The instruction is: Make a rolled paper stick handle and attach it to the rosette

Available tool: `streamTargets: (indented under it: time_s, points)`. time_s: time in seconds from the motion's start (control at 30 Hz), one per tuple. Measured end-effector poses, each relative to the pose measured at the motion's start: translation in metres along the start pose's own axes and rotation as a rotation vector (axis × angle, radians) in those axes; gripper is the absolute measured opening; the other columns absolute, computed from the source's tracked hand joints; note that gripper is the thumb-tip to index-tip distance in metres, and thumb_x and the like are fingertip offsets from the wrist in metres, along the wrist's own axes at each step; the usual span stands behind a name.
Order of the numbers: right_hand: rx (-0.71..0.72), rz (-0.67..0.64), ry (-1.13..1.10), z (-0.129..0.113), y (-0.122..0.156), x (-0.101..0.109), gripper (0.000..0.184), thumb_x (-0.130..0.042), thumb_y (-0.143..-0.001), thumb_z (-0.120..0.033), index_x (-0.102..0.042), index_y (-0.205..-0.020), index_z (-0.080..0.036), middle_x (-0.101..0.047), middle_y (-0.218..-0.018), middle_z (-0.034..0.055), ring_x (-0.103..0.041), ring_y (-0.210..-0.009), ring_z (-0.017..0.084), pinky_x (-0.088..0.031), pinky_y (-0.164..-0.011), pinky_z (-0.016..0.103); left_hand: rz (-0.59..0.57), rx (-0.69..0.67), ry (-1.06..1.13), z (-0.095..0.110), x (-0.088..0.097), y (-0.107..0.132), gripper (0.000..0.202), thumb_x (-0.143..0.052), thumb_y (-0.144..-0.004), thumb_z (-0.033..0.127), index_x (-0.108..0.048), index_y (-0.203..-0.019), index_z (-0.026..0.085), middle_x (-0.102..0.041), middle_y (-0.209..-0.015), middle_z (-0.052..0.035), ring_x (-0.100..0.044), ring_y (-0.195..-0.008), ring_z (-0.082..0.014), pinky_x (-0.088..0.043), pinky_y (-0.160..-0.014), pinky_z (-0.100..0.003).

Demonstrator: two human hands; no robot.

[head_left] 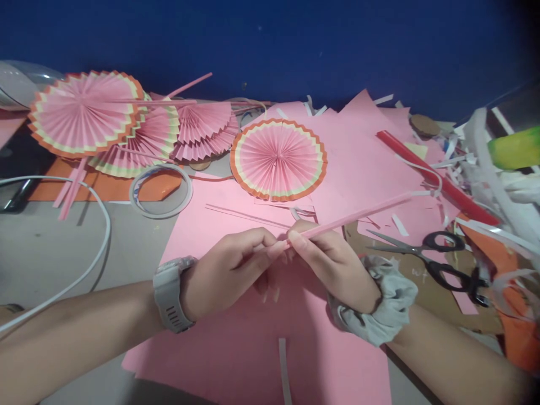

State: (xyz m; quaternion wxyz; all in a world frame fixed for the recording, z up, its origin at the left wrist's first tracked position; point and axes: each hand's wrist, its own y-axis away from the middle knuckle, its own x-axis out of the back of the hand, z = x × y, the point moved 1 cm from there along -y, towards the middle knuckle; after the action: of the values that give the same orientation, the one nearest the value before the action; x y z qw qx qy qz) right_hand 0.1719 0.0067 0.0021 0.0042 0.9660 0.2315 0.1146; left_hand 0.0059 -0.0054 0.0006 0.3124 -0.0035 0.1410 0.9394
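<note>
Pink strip (358,216), one, in two hands (230,270) (340,267)

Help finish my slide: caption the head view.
Left hand and right hand pinch a pink strip near a round pleated fan.

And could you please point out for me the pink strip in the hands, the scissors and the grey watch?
Pink strip (358,216): head view, along its free length.
Scissors (415,249): head view, where the blades cross.
Grey watch (169,298): head view, on its strap.
</note>
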Motion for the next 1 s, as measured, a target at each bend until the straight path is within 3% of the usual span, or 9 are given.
streamTargets:
  time_s: [0.3, 0.47, 0.63, 0.9, 1.0]
  points:
    - [0.020, 0.048, 0.090, 0.0004, 0.0025, -0.0025, 0.031, -0.041, -0.093, -0.027, -0.048, -0.065, -0.018, -0.050, -0.064, -0.0017, -0.050, -0.059, 0.010, -0.038, -0.057, 0.023, -0.011, -0.012, -0.094, 0.0006, 0.0005, 0.0000, 0.034, -0.030, -0.096, 0.039, -0.050, -0.082, 0.016, -0.061, -0.060, 0.0000, -0.056, -0.050, -0.0091, -0.048, -0.057, -0.021]
    - [0.007, 0.116, 0.168, 0.0013, 0.0040, -0.0056, 0.033, -0.039, -0.094, -0.026, -0.041, -0.062, -0.019, -0.043, -0.058, -0.0029, -0.044, -0.053, 0.010, -0.035, -0.052, 0.024, 0.025, -0.027, -0.197, 0.0008, 0.0002, 0.0005, 0.037, -0.028, -0.097, 0.037, -0.053, -0.079, 0.016, -0.062, -0.064, -0.0011, -0.057, -0.057, -0.0099, -0.046, -0.063, -0.022]
    - [0.001, 0.053, 0.202, 0.0035, 0.0029, -0.0071, 0.034, -0.037, -0.094, -0.027, -0.041, -0.061, -0.019, -0.042, -0.062, -0.0020, -0.044, -0.056, 0.010, -0.035, -0.053, 0.024, 0.073, -0.063, -0.259, 0.0011, -0.0001, -0.0003, 0.030, -0.038, -0.094, 0.036, -0.053, -0.078, 0.016, -0.059, -0.063, 0.0005, -0.055, -0.057, -0.0100, -0.044, -0.061, -0.022]
    - [0.001, 0.035, 0.088, 0.0027, 0.0042, -0.0064, 0.036, -0.037, -0.095, -0.029, -0.042, -0.061, -0.018, -0.038, -0.059, -0.0036, -0.038, -0.050, 0.008, -0.032, -0.050, 0.024, -0.035, -0.066, -0.042, 0.0001, 0.0007, -0.0014, 0.027, -0.036, -0.096, 0.032, -0.048, -0.078, 0.016, -0.061, -0.063, -0.0004, -0.059, -0.054, -0.0093, -0.049, -0.058, -0.021]
    - [-0.012, 0.088, 0.041, 0.0025, 0.0039, -0.0054, 0.039, -0.038, -0.095, -0.031, -0.043, -0.059, -0.018, -0.035, -0.055, -0.0046, -0.033, -0.046, 0.008, -0.030, -0.048, 0.025, -0.002, -0.059, -0.035, -0.0014, 0.0015, -0.0017, 0.027, -0.038, -0.095, 0.034, -0.051, -0.082, 0.015, -0.062, -0.064, -0.0009, -0.059, -0.056, -0.0093, -0.049, -0.057, -0.020]
